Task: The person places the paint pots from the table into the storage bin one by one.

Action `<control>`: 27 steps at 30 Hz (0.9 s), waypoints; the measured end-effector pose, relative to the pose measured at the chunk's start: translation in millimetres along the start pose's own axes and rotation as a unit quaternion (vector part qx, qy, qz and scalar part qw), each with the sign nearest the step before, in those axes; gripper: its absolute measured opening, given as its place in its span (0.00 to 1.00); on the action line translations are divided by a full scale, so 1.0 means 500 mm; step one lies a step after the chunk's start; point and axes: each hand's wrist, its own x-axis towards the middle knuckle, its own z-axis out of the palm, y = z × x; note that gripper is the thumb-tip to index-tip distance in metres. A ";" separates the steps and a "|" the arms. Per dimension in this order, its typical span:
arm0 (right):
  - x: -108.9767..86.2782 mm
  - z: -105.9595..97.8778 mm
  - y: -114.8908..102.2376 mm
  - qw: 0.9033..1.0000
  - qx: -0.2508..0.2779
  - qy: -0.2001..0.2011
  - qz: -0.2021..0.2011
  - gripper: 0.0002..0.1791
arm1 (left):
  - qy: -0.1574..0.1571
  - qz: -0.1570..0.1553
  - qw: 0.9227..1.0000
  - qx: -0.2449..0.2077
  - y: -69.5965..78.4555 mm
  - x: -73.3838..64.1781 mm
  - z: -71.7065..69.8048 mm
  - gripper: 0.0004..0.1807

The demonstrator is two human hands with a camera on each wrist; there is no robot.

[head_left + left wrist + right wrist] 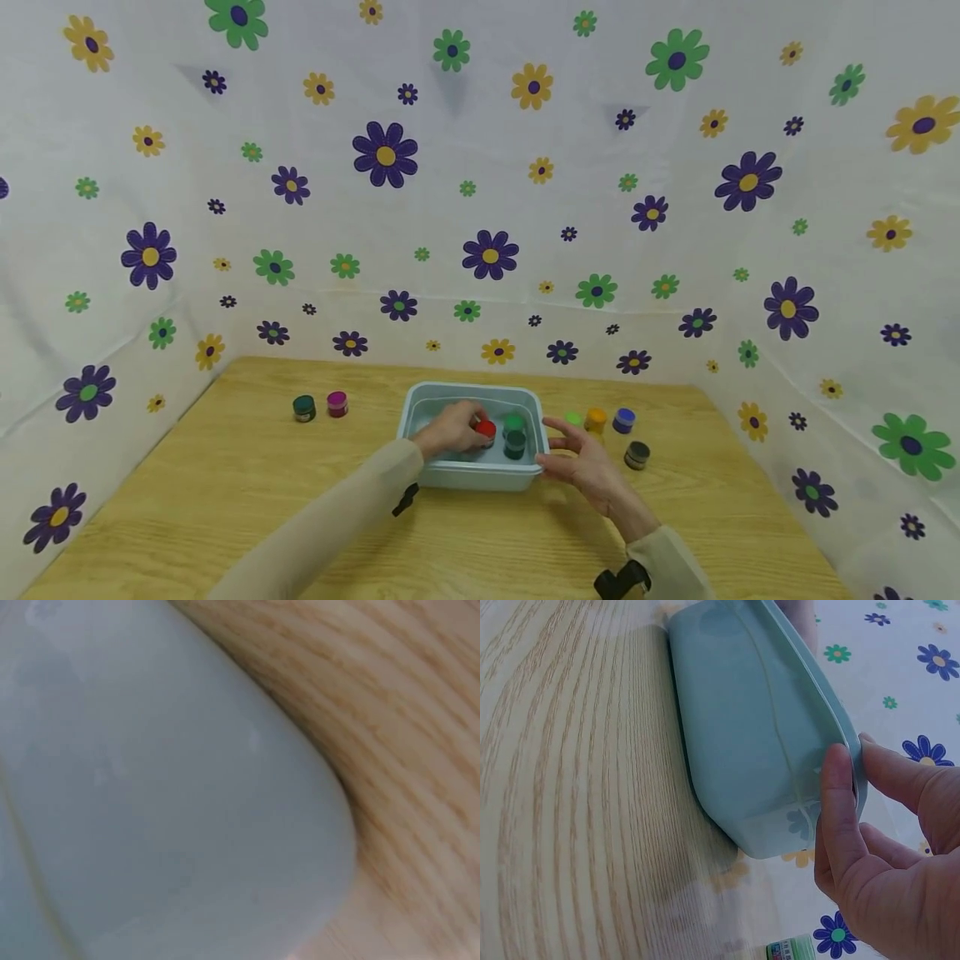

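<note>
From my station, I judge the red jar [487,432] inside the tub [476,481] light, rigid and slightly slick, best taken round its lid [486,427], with my left grip [452,429] pinching it and my right grip [583,465] pinching the tub's rim [480,468].

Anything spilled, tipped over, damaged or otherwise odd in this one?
Nothing looks spilled or damaged: the pale blue rectangular plastic bin sits flat on the light wood-grained table. The one oddity is the left wrist view: the bin, blurred, fills most of it, hiding the left hand's grip.
</note>
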 end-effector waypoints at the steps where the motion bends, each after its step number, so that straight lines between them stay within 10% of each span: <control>1: 0.000 -0.001 0.000 1.000 0.000 0.001 -0.001 0.39 | -0.001 0.002 1.000 -0.002 0.001 0.001 0.001 0.18; 27: -0.003 0.001 -0.005 1.000 0.004 -0.002 0.002 0.40 | 0.014 0.012 0.998 -0.063 0.007 0.002 -0.007 0.23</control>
